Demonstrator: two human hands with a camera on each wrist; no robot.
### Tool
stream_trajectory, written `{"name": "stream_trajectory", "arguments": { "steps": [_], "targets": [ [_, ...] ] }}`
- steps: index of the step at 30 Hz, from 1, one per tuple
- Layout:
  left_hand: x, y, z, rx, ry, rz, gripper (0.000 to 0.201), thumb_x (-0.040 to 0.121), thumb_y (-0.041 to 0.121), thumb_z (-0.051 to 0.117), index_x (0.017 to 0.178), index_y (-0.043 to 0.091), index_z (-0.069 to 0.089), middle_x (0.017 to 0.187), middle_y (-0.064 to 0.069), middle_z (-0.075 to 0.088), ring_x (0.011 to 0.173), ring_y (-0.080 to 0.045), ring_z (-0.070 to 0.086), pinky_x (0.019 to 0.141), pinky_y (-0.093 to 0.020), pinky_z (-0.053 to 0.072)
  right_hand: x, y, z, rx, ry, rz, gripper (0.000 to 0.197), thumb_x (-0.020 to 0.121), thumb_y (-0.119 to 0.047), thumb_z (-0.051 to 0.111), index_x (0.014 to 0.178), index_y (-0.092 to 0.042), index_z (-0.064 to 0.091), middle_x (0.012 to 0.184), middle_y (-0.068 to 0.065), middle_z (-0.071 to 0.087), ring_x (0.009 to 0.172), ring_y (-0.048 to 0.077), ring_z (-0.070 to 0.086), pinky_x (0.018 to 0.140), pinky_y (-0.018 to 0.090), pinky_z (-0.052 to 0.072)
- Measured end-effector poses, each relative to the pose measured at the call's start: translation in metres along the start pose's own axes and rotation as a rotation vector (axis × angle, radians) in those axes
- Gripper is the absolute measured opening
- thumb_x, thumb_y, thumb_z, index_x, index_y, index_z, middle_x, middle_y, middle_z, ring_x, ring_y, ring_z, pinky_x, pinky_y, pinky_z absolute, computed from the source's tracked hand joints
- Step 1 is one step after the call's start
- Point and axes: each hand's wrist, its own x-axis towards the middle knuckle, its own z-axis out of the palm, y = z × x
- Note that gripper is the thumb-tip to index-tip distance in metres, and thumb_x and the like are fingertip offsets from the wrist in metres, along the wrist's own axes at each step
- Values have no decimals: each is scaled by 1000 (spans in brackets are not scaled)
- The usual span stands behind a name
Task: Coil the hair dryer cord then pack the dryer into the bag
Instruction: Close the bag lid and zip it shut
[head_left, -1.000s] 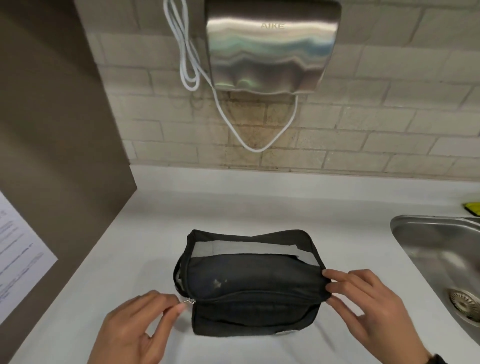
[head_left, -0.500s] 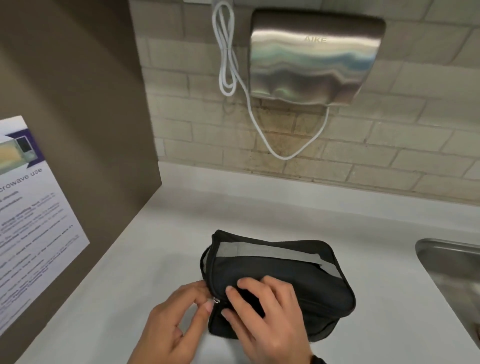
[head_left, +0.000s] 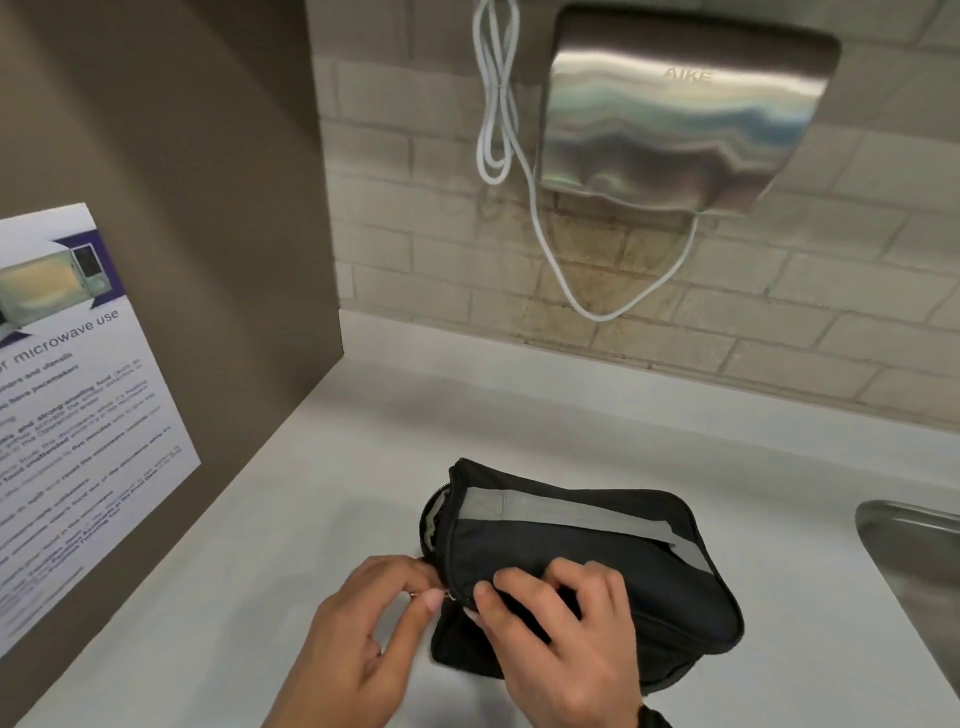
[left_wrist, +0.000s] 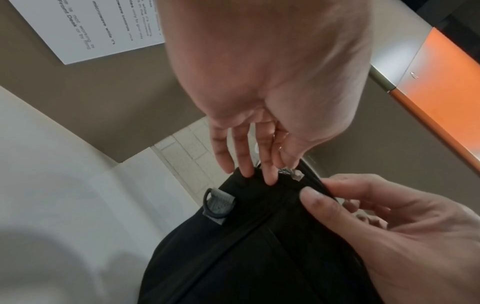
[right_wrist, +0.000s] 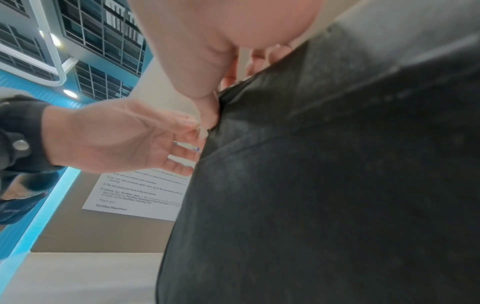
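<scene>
A black bag (head_left: 623, 571) with a grey strap lies on the white counter (head_left: 311, 519). My left hand (head_left: 434, 597) pinches the small metal zipper pull (head_left: 451, 596) at the bag's near left corner. The left wrist view shows the zipper pull (left_wrist: 291, 172) between thumb and forefinger. My right hand (head_left: 498, 592) grips the bag's fabric right beside the pull, with the thumb (left_wrist: 319, 195) pressed along the zipper seam. The zipper gapes a little at the bag's left end. No hair dryer or cord of it shows; the inside of the bag (right_wrist: 337, 185) is hidden.
A steel hand dryer (head_left: 675, 114) with a looped white cable (head_left: 498, 104) hangs on the brick wall behind. A brown side panel carrying a microwave notice (head_left: 78, 415) closes off the left. A steel sink (head_left: 914, 571) lies at the right.
My right hand has moved from the bag's right end to its left corner, beside the zipper pull. The left hand keeps its pinch on the pull.
</scene>
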Motion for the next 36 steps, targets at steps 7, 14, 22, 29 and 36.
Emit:
{"name": "stream_trajectory", "arguments": {
  "steps": [7,14,22,29,36],
  "targets": [
    [14,-7,-6,5,91,-39,8,88,35,65,80,36,66,97,18,70,92,-8,68,70,-30,55,-3,2,-5,-21,-40,-81,13,82,-26,71,71,-23,79,79,-7,76,79,18,48,74,37,37],
    [22,-5,2,-292,52,-185,10,85,20,62,78,26,67,103,12,76,100,-9,71,86,-16,53,6,4,-10,-50,-156,-153,9,69,-18,80,77,-20,75,83,-1,74,84,22,51,75,40,40],
    [18,-3,3,-338,45,-179,11,89,18,66,80,25,67,96,4,77,95,-14,73,82,-22,56,21,-13,10,-81,-129,-131,14,70,-19,80,83,-18,77,82,1,75,87,24,60,75,40,45],
    [19,-8,12,-267,142,-141,33,88,-1,65,77,30,65,96,9,72,96,-14,68,74,-14,52,17,-13,18,-26,-49,-152,11,63,-7,81,61,-13,73,67,2,71,75,22,57,72,38,45],
    [23,-10,19,-286,192,-99,10,88,22,62,79,27,61,99,6,63,97,-17,63,72,-15,52,11,-16,17,-41,-97,-181,17,62,-1,77,54,-12,68,59,3,66,53,20,62,77,37,46]
  ]
}}
